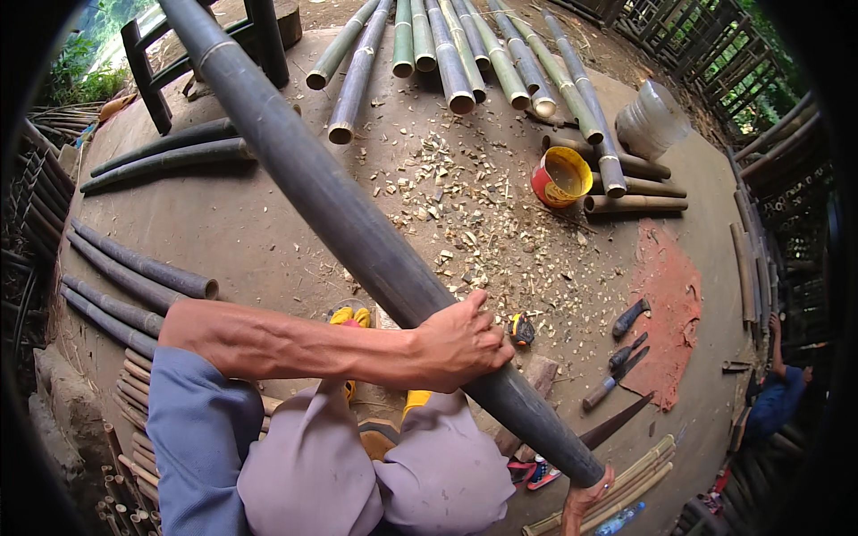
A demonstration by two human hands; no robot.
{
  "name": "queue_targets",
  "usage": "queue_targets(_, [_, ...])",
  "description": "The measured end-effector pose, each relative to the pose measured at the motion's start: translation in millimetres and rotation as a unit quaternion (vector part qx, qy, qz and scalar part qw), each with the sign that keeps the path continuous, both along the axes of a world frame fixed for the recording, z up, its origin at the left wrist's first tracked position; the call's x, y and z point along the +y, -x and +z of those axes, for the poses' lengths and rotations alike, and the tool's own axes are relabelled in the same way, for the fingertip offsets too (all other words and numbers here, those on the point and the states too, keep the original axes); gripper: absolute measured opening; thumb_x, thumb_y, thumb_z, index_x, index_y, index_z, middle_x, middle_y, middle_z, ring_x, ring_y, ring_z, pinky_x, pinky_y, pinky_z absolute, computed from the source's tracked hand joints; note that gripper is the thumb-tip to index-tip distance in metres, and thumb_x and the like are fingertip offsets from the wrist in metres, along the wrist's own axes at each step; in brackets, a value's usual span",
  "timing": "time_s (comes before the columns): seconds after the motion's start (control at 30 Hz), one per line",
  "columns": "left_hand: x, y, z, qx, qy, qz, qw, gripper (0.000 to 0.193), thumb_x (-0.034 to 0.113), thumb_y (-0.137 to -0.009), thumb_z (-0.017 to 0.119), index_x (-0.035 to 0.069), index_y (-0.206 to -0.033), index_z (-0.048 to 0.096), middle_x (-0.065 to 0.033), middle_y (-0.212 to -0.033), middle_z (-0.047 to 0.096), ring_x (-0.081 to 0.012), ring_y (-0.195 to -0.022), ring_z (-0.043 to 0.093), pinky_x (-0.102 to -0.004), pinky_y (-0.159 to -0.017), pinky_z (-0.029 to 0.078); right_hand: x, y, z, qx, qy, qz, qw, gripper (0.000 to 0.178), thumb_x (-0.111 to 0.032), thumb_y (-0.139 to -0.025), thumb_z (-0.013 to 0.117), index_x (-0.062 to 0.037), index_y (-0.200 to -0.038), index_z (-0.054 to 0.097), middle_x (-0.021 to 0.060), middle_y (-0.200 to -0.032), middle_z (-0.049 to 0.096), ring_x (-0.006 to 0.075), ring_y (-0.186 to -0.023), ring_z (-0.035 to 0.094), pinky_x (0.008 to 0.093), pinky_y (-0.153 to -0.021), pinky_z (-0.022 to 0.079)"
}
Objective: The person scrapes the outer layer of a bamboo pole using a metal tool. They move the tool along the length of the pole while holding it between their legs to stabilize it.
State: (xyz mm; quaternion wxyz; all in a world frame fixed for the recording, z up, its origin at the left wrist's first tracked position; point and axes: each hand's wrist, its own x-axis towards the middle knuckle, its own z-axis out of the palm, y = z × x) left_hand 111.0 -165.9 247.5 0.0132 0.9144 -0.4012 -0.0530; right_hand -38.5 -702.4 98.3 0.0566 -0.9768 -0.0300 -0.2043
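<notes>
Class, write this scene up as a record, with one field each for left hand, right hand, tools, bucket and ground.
Left hand: gripping the dark bamboo pole
Right hand: at the pole's near end
Tools: wooden-handled knife by the reddish sheet
Bucket: upright, red and yellow, brownish inside
Ground: pale chips scattered

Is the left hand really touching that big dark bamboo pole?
Touching: the head view shows the left hand wrapped over the dark bamboo pole.

There's one held pole, one bucket, one tape measure
</notes>
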Motion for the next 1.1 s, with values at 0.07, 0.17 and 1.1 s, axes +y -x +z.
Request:
queue_targets(0.07, [-13.9,-11.3,13.0,0.041,-0.025,-0.035,0.998,0.047,0.025,-0.077,0.064,0.008,-0.119,0.051,-0.0053,-0.094,0.060,-0.0207,-0.095,0.061,-0.0433,-0.087,0.032,-14.0,36.2,-3.6,0.024,0.042,-0.057,0.997,0.071,-0.015,-0.066,0.080,-0.0001,-0.128,0.049,0.0215,-0.118,0.057,0.0371,-0.113,0.054,0.0404,-0.100,0.040])
queue_targets(0.17, [-18.7,-14.9,12.7,0.065,-0.036,-0.063,0.995,0.051,0.031,-0.074,0.066,0.011,-0.119,0.054,-0.0035,-0.094,0.061,-0.0191,-0.094,0.063,-0.0439,-0.085,0.032,-4.2,75.1,12.4,0.125,0.003,-0.074,0.989,0.067,-0.016,-0.067,0.078,-0.0031,-0.128,0.052,0.0202,-0.115,0.059,0.0372,-0.110,0.056,0.0439,-0.098,0.042])
queue_targets(1.1, [157.0,-26.6,-170.8,0.042,0.306,0.358,0.881,0.054,0.006,-0.067,0.068,0.011,-0.119,0.052,-0.0092,-0.114,0.055,-0.0269,-0.111,0.054,-0.0432,-0.087,0.043,343.9,-124.5,40.5,0.448,-0.261,0.115,0.848,0.077,-0.019,-0.071,0.078,-0.0010,-0.136,0.042,0.0243,-0.125,0.055,0.0373,-0.116,0.055,0.0456,-0.098,0.043])
